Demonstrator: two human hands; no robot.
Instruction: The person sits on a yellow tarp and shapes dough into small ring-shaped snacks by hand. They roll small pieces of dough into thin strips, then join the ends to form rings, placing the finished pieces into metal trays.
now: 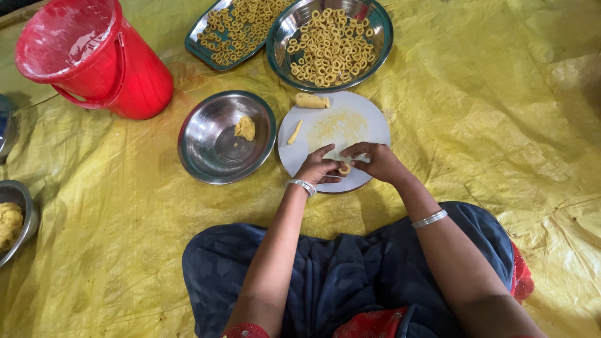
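Note:
My left hand (316, 167) and my right hand (374, 159) meet over the near edge of a round white board (369, 122), both pinching a small yellow dough ring (344, 168) between the fingertips. On the board lie a thick dough lump (312, 101) at the far edge and a thin rolled dough strip (294, 132) at the left. A smear of yellow dough marks the board's middle. Each wrist wears a silver bangle.
A steel bowl (206, 147) with a small dough piece (245, 128) sits left of the board. Beyond it, a steel bowl (379, 47) and a tray (197, 40) hold several dough rings. A red bucket (134, 78) lies far left. Another dough bowl (25, 206) is at the left edge. Yellow sheet covers the floor.

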